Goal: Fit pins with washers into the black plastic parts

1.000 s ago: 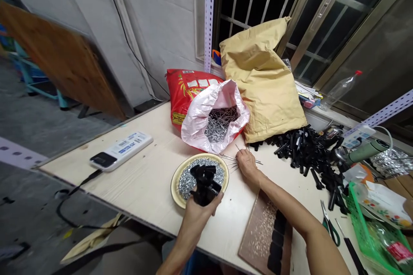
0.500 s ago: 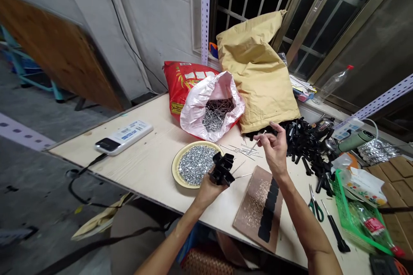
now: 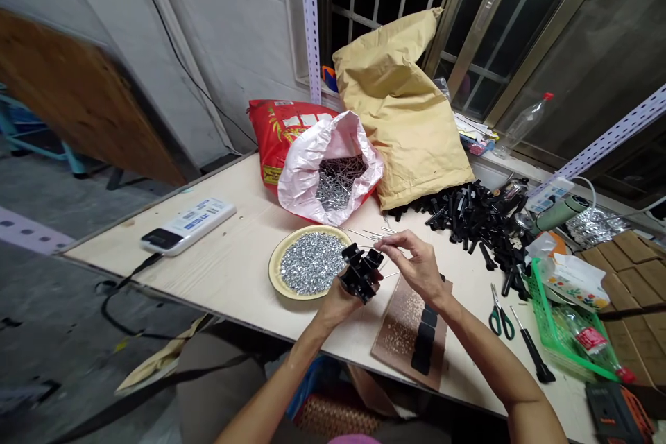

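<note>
My left hand (image 3: 336,300) grips a bundle of black plastic parts (image 3: 359,270) just right of a yellow plate (image 3: 276,259) heaped with small silver nuts. My right hand (image 3: 416,265) pinches a thin metal nail (image 3: 391,239) and holds its tip against the top of the black bundle. More loose nails (image 3: 367,232) lie on the table behind the hands. A brown board (image 3: 400,322) with black strips on it lies under my right wrist.
A pink-white bag of nails (image 3: 333,177), a red sack (image 3: 275,132) and a tan paper sack (image 3: 400,111) stand at the back. A pile of black parts (image 3: 468,211), scissors (image 3: 500,312), a green basket (image 3: 565,333) and a white scale (image 3: 187,224) sit around.
My right hand picked a nail off the table, lifted it, then brought it down to the black bundle. My left hand moved the bundle from over the plate to its right side.
</note>
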The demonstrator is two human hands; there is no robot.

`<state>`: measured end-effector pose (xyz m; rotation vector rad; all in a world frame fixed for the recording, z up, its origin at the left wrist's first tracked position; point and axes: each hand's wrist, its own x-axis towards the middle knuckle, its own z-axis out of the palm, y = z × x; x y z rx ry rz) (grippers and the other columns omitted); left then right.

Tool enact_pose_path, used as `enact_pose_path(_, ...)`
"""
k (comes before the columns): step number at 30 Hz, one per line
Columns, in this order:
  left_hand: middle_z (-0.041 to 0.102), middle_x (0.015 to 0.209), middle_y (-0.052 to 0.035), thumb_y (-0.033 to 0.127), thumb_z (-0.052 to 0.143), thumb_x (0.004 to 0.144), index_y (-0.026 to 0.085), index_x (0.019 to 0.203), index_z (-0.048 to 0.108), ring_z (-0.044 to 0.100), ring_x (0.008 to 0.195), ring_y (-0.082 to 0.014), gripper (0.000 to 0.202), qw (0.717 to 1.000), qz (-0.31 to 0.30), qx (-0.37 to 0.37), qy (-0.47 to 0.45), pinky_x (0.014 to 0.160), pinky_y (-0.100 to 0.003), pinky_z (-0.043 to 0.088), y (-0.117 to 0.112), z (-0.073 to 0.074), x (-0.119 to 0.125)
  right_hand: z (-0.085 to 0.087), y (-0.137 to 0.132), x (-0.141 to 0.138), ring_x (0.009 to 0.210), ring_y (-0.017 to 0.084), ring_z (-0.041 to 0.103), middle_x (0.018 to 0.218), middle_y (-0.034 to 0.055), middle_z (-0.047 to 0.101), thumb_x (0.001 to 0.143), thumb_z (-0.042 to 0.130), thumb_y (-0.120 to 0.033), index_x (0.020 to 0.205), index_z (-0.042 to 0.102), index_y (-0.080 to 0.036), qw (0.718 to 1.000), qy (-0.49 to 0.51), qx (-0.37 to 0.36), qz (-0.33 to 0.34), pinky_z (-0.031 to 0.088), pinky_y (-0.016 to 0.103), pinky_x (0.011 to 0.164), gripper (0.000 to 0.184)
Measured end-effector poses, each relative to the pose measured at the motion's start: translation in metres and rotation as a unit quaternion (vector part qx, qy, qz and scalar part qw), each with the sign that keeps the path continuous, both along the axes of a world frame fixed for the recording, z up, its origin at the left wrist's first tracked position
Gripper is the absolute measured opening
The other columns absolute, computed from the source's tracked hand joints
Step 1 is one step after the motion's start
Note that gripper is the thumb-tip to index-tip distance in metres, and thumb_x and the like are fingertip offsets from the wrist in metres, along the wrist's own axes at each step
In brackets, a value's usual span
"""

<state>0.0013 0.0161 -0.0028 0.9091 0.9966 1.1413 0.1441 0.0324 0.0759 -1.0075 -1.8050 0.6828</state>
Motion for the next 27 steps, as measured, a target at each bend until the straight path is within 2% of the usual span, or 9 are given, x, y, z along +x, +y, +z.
enact_pose_path(4,0.074,0.077,-0.0050,0.025,0.072,0.057,0.018,0.074,0.067,0.069,0.074,-0.0256,0.020,0.994,-0.034,0.086,0.056,0.077,-0.042,0.054,0.001,-0.003,-0.005,-0.017,0.014,0.022,0.102,0.018,0.059,0.106,0.0057,0.067,0.092,0.051,-0.028,0.103,0.064,-0.021,0.978,-0.202,0.046,-0.024,0.046,0.034,0.088,0.018)
enact_pose_path(6,0.074,0.080,-0.0065,0.027,0.069,0.061,0.018,0.078,0.067,0.069,0.077,-0.0258,0.019,0.990,-0.036,0.112,0.074,0.081,-0.045,0.053,0.001,-0.003,-0.005,-0.036,0.022,0.029,0.097,0.019,0.057,0.100,0.0069,0.068,0.092,0.051,-0.021,0.095,0.066,-0.019,0.933,-0.357,0.042,-0.018,0.043,0.035,0.084,0.016)
enact_pose_path(9,0.074,0.078,-0.0068,0.028,0.068,0.062,0.018,0.078,0.068,0.069,0.080,-0.0256,0.018,0.987,-0.019,0.130,0.093,0.085,-0.045,0.052,-0.001,-0.001,-0.003,-0.069,0.028,0.030,0.090,0.020,0.053,0.089,0.0082,0.067,0.088,0.053,-0.011,0.080,0.065,-0.017,0.833,-0.550,-0.004,0.061,0.040,0.034,0.078,0.016)
enact_pose_path(11,0.074,0.080,-0.0071,0.027,0.067,0.063,0.018,0.075,0.068,0.068,0.083,-0.0253,0.015,0.985,-0.018,0.139,0.101,0.087,-0.044,0.050,-0.002,0.001,-0.001,-0.086,0.031,0.027,0.090,0.020,0.052,0.087,0.0088,0.065,0.086,0.053,-0.007,0.074,0.062,-0.016,0.820,-0.566,-0.025,0.079,0.039,0.033,0.079,0.017)
enact_pose_path(14,0.074,0.083,-0.0069,0.025,0.067,0.064,0.018,0.073,0.069,0.068,0.085,-0.0244,0.012,0.988,-0.017,0.126,0.091,0.090,-0.042,0.049,-0.002,0.002,-0.001,-0.094,0.037,0.028,0.084,0.019,0.053,0.082,0.0076,0.063,0.083,0.052,-0.004,0.075,0.059,-0.015,0.862,-0.503,-0.044,0.038,0.041,0.031,0.078,0.016)
enact_pose_path(17,0.074,0.081,-0.0073,0.029,0.070,0.063,0.016,0.075,0.070,0.069,0.084,-0.0247,0.018,0.997,0.006,0.070,0.021,0.088,-0.040,0.050,-0.001,-0.003,-0.003,-0.081,0.041,0.036,0.078,0.016,0.055,0.084,0.0057,0.061,0.087,0.041,-0.005,0.100,0.056,-0.013,0.898,-0.437,-0.046,-0.031,0.045,0.030,0.072,0.021)
enact_pose_path(21,0.075,0.081,-0.0079,0.035,0.075,0.059,0.015,0.077,0.070,0.070,0.082,-0.0248,0.028,0.998,0.013,0.017,-0.067,0.083,-0.039,0.054,0.002,-0.011,0.001,-0.045,0.030,0.035,0.065,0.011,0.056,0.077,-0.0042,0.057,0.088,0.046,-0.019,0.128,0.037,-0.022,0.993,-0.060,-0.058,-0.084,0.049,0.025,0.063,0.041)
enact_pose_path(24,0.075,0.081,-0.0091,0.035,0.077,0.057,0.014,0.076,0.070,0.070,0.083,-0.0256,0.029,0.999,0.006,0.008,-0.039,0.086,-0.039,0.053,0.003,-0.012,0.008,-0.020,0.015,0.019,0.068,0.011,0.061,0.074,-0.0057,0.061,0.083,0.057,-0.026,0.120,0.043,-0.026,0.989,0.124,-0.066,-0.055,0.051,0.026,0.066,0.040)
enact_pose_path(27,0.076,0.083,-0.0100,0.031,0.075,0.057,0.014,0.078,0.069,0.070,0.086,-0.0267,0.028,0.999,-0.009,0.023,0.028,0.088,-0.040,0.052,0.002,-0.010,0.014,-0.006,0.003,0.005,0.074,0.012,0.065,0.074,-0.0044,0.065,0.081,0.061,-0.028,0.107,0.049,-0.025,0.984,0.161,-0.055,-0.047,0.052,0.029,0.074,0.028)
